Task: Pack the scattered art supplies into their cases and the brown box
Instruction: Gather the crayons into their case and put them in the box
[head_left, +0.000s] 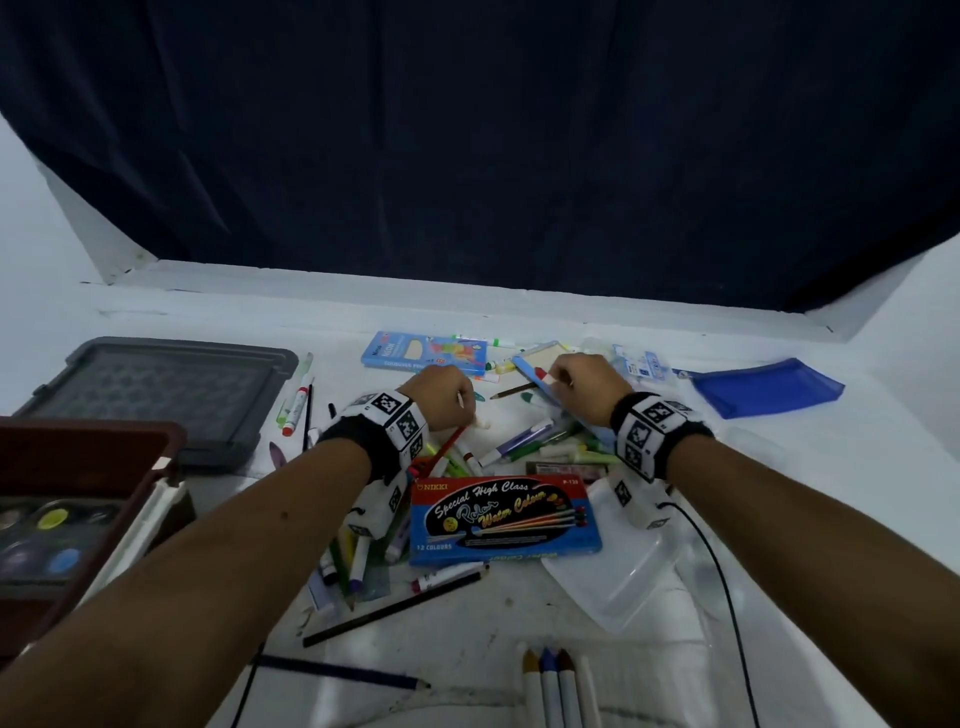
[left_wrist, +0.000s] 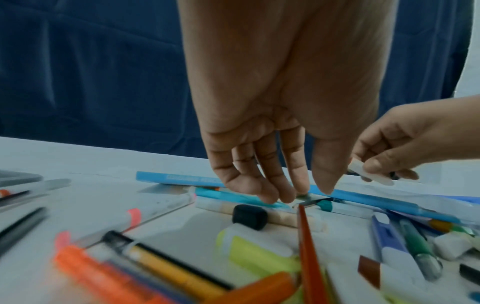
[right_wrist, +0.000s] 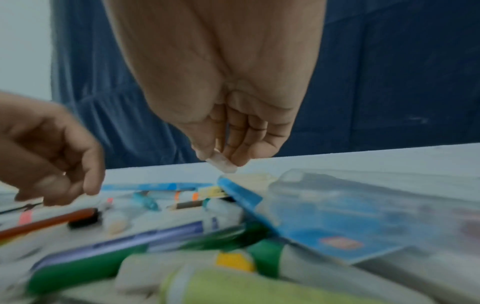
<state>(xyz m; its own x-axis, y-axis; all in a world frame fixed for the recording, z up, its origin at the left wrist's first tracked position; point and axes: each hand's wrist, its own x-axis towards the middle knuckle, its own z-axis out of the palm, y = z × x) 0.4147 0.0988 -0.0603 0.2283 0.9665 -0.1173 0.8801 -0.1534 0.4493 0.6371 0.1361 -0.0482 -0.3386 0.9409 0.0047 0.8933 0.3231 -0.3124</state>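
My right hand pinches a small white stick between thumb and fingers, just above the raised end of a tilted light-blue case. My left hand hangs over the pile with its fingers pointing down and nearly straight, tips close to a blue pen and a small teal cap; it holds nothing that I can see. Markers, pens and highlighters lie scattered between my wrists. The brown box with paint pans stands open at the left.
A grey tray lies behind the brown box. A blue pencil box sits at the back, a blue pouch at the right. Nearer me are a water colour box, a clear plastic container and loose pencils.
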